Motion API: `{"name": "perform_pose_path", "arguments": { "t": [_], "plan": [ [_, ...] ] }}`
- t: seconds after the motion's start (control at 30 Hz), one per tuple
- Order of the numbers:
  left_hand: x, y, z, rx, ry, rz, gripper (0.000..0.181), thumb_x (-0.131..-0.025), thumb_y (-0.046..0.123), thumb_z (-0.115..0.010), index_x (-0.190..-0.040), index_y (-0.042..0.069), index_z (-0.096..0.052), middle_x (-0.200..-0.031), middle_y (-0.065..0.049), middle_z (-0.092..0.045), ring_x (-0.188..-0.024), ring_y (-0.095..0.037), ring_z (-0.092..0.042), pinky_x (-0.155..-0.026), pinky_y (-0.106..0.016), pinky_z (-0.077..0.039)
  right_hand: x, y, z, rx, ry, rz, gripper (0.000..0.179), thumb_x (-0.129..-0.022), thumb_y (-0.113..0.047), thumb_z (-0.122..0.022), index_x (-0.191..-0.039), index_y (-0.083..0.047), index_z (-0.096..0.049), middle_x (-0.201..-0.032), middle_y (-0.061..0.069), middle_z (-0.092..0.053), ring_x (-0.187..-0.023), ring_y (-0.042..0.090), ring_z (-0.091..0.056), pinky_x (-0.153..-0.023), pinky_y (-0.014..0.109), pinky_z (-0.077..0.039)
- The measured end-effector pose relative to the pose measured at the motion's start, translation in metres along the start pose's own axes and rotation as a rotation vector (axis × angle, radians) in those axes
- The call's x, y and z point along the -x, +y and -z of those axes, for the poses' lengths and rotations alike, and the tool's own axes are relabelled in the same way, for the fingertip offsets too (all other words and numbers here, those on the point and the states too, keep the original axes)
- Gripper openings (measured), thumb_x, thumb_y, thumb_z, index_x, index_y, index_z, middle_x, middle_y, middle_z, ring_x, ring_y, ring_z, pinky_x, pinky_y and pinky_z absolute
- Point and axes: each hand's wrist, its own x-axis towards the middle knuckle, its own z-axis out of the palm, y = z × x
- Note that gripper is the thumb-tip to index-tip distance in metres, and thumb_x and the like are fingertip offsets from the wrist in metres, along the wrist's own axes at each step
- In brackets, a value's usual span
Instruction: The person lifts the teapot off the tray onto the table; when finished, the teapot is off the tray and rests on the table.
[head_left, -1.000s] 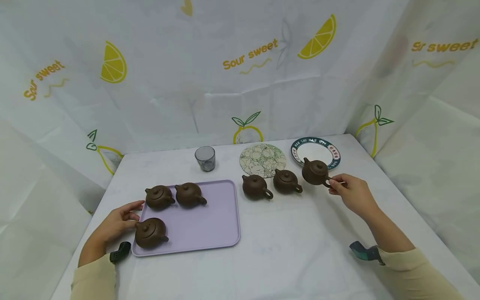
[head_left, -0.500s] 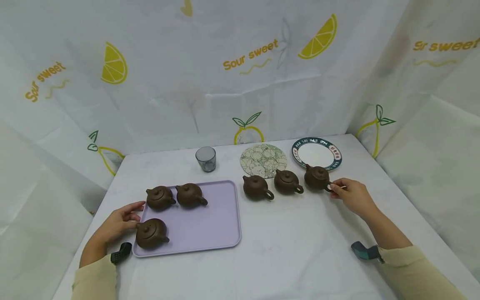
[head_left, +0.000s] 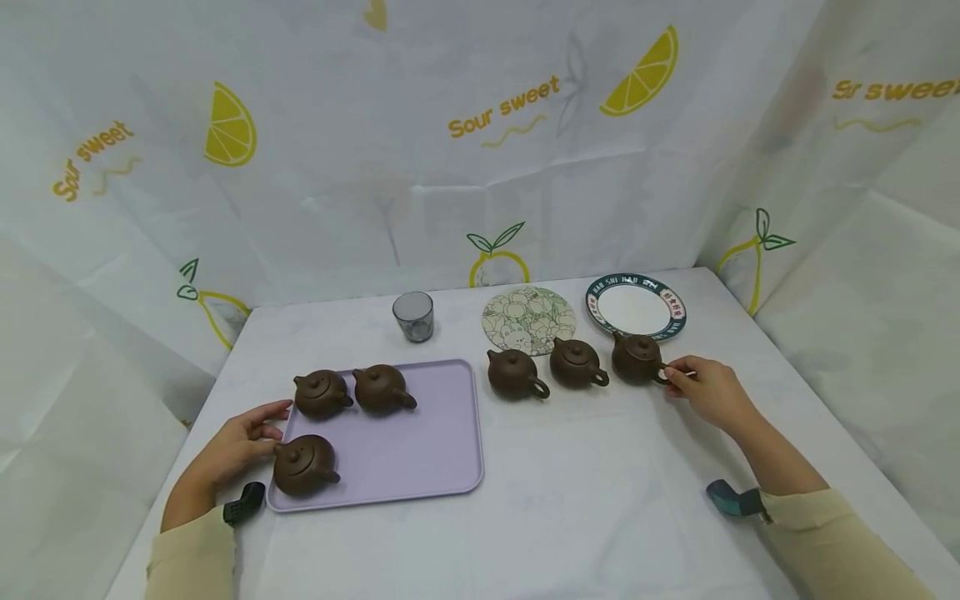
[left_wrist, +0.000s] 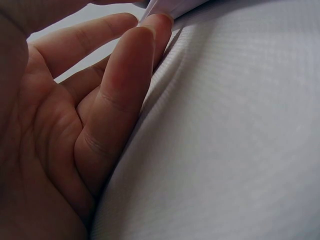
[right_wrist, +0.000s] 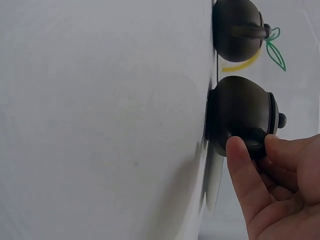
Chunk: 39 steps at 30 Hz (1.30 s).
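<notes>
"While the right hand has the handle of a pot pinched between thumb and fingers, right of the frame, what counts?"

"Level, level, level! It looks upright in the right wrist view, base at the table, so I'd want a light pinch; any twist could rock it."

"And the plate, just above it in the frame?"

"Whether they touch, I can't tell! Mind it, and the next pot just to the left; any release would be cleanest drawn straight off, toward the lower right."

"Over at lower left, the left hand?"

"Loosely spread, fingers at the left edge of the tray; how hard they press, I can't make out. Gently there: three pots stand on it!"
</notes>
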Motion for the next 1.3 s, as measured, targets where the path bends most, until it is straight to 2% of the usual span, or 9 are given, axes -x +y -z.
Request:
{"name": "perform_pose_path", "arguments": {
  "t": [0.13, 0.3, 0.4, 0.57, 0.67, 0.83, 1.07, 1.2, 1.3],
  "plan": [
    [0.001, -0.003, 0.001, -0.029, 0.0, 0.008, 0.068, -0.081, -0.006, -0.066, -0.143, -0.008, -0.038, -0.126, -0.024, -0.05, -0.085, -0.017, -0.06, -0.072, -0.022, -0.048, 0.001, -0.006, 0.003, 0.065, 0.03, -0.001, 0.035, -0.1, -0.025, -0.056, -0.113, 0.006, -0.062, -0.086, 0.009, -0.069, -0.08, 0.024, -0.066, -0.059, 0.031, -0.048],
    [-0.001, -0.005, 0.0, -0.027, -0.008, -0.021, 0.068, -0.082, -0.007, -0.065, -0.143, -0.008, -0.038, -0.126, -0.025, -0.049, -0.086, -0.016, -0.061, -0.073, -0.021, -0.048, 0.0, -0.031, 0.003, 0.072, 0.167, 0.012, 0.037, -0.099, -0.03, -0.056, -0.111, 0.004, -0.064, -0.088, 0.013, -0.068, -0.079, 0.026, -0.064, -0.059, 0.034, -0.05],
    [-0.004, -0.006, 0.0, -0.015, -0.009, -0.03, 0.067, -0.082, -0.006, -0.065, -0.143, -0.007, -0.039, -0.125, -0.021, -0.051, -0.087, -0.017, -0.061, -0.073, -0.021, -0.048, -0.007, -0.055, -0.009, 0.03, 0.21, 0.064, 0.032, -0.099, -0.027, -0.058, -0.108, 0.003, -0.066, -0.089, 0.014, -0.068, -0.078, 0.025, -0.064, -0.063, 0.035, -0.05],
    [-0.005, -0.009, 0.001, 0.013, -0.016, -0.063, 0.065, -0.083, -0.008, -0.065, -0.142, -0.01, -0.039, -0.122, -0.011, -0.054, -0.085, -0.017, -0.06, -0.071, -0.022, -0.049, -0.019, -0.103, -0.048, -0.054, 0.166, 0.167, 0.023, -0.096, -0.024, -0.063, -0.103, -0.004, -0.07, -0.083, 0.006, -0.068, -0.074, 0.019, -0.063, -0.063, 0.035, -0.05],
    [-0.004, -0.01, 0.002, 0.018, -0.02, -0.073, 0.064, -0.083, -0.009, -0.064, -0.141, -0.011, -0.038, -0.122, -0.007, -0.054, -0.085, -0.017, -0.06, -0.071, -0.022, -0.049, -0.022, -0.134, -0.077, -0.093, 0.127, 0.247, 0.02, -0.095, -0.026, -0.064, -0.1, -0.007, -0.071, -0.081, 0.002, -0.067, -0.071, 0.016, -0.062, -0.062, 0.033, -0.049],
    [-0.003, -0.01, 0.002, 0.013, -0.016, -0.06, 0.066, -0.08, -0.013, -0.063, -0.141, -0.011, -0.038, -0.122, -0.013, -0.053, -0.084, -0.01, -0.06, -0.07, -0.022, -0.049, -0.025, -0.181, -0.123, -0.1, 0.028, 0.372, 0.016, -0.093, -0.025, -0.066, -0.095, -0.011, -0.073, -0.079, -0.005, -0.064, -0.071, 0.011, -0.057, -0.064, 0.03, -0.048],
    [-0.003, -0.009, 0.001, -0.003, -0.002, -0.03, 0.065, -0.081, -0.009, -0.064, -0.141, -0.009, -0.04, -0.12, -0.007, -0.054, -0.085, -0.016, -0.06, -0.07, -0.023, -0.05, -0.032, -0.227, -0.175, -0.152, -0.205, 0.389, 0.014, -0.093, -0.029, -0.066, -0.09, -0.017, -0.072, -0.078, -0.01, -0.065, -0.064, 0.004, -0.061, -0.058, 0.026, -0.049],
    [-0.002, -0.008, 0.001, 0.007, -0.007, -0.049, 0.066, -0.081, -0.01, -0.065, -0.141, -0.011, -0.039, -0.122, -0.015, -0.053, -0.084, -0.019, -0.061, -0.07, -0.023, -0.05, -0.033, -0.244, -0.194, -0.167, -0.325, 0.403, 0.014, -0.092, -0.028, -0.067, -0.092, -0.015, -0.071, -0.075, -0.008, -0.065, -0.063, 0.005, -0.061, -0.056, 0.026, -0.048],
    [-0.001, -0.006, 0.001, 0.02, -0.013, -0.059, 0.066, -0.081, -0.01, -0.065, -0.141, -0.012, -0.038, -0.124, -0.022, -0.05, -0.084, -0.019, -0.061, -0.07, -0.023, -0.05, -0.033, -0.252, -0.205, -0.15, -0.379, 0.418, 0.015, -0.092, -0.025, -0.068, -0.096, -0.011, -0.071, -0.072, -0.008, -0.065, -0.062, 0.004, -0.059, -0.056, 0.024, -0.047]
  ]
}}
